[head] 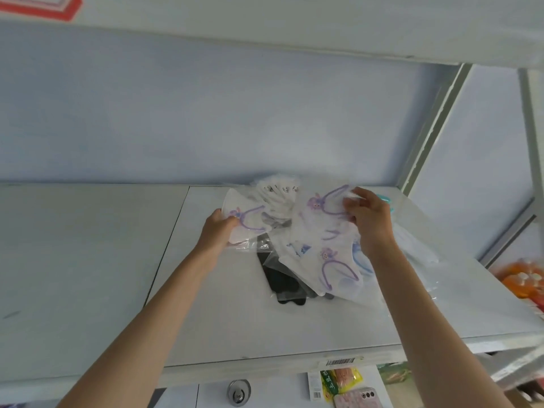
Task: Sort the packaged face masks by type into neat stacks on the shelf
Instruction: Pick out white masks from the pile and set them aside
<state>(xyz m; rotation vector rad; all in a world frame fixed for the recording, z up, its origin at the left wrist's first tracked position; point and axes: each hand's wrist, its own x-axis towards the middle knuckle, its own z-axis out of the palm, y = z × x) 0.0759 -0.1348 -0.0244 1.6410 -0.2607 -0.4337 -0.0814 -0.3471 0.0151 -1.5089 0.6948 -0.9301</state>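
A loose pile of packaged face masks lies on the white shelf point(235, 319). My left hand point(216, 228) grips a white mask with a purple cartoon print point(250, 220) at the pile's left side. My right hand point(369, 213) pinches another purple-print mask pack point(321, 207) at its top right corner. A third purple-print pack point(332, 272) lies below it, over blue-print masks point(360, 260). Black masks in clear wrap point(284, 285) stick out under the pile. White masks with small dark prints point(279, 192) lie at the back.
The shelf's back wall is pale blue, and an upper shelf hangs overhead. A metal upright point(435, 125) stands at the right. Orange packets point(524, 278) sit on the neighbouring shelf at the right. Below the front edge are a snack packet point(343, 381) and a phone point(362, 399).
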